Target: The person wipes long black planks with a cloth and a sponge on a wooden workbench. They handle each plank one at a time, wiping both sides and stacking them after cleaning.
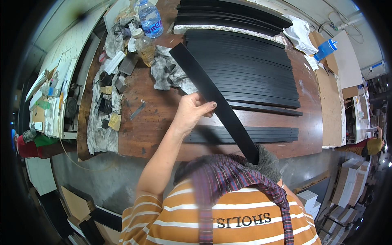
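A long flat black slat (218, 100) is held up at a slant across my front. My left hand (191, 110) is closed on its middle, with the thumb on the near face. My right hand (267, 161) is wrapped around its lower end, covered by a fuzzy grey glove or cloth; I cannot tell which. Beyond the slat, a broad row of similar black slats (249, 67) lies side by side on the brown wooden table (159, 122). Nearer to me lies a smaller group of black slats (265, 134).
More black slats (228, 16) lie at the far edge. To the left are a water bottle (150, 20), a jar of amber liquid (143, 48), stained rags (163, 71) and small blocks (128, 63). A blue bottle (326, 50) stands right. Other people work at both sides.
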The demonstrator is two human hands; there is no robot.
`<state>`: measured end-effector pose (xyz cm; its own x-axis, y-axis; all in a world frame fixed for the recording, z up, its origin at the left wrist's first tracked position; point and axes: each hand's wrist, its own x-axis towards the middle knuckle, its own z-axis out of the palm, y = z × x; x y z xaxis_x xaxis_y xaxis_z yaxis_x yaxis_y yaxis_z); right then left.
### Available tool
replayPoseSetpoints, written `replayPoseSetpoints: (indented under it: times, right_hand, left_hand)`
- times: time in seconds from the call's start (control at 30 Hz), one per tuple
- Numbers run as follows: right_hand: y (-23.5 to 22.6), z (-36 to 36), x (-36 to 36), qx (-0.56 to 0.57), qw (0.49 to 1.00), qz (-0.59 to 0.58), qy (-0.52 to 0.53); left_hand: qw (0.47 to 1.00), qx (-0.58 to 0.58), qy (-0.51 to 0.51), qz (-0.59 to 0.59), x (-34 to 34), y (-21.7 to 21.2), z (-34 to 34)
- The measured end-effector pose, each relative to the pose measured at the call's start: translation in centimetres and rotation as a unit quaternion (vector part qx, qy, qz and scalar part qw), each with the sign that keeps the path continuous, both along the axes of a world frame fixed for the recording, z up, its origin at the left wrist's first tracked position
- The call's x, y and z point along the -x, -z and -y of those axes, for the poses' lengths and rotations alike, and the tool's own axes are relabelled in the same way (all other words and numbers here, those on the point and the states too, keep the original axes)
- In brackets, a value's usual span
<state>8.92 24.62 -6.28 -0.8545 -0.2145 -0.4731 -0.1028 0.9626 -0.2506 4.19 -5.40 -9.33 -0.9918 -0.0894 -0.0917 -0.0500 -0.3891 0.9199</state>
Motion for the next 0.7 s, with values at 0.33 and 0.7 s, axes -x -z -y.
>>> replayPoseSetpoints:
  times: [0.33, 0.7]
  right_hand:
    - [-0.9, 1.1, 2.0, 0.108, 0.988, 0.008, -0.112]
    - [0.0, 4.5, 4.6, 0.131, 0.971, 0.071, -0.189]
  left_hand:
    - [0.994, -0.016, -0.002, 0.104, -3.5, 1.8, 3.3]
    - [0.877, 0.333, -0.311, 0.152, -10.4, 5.3, 13.6]
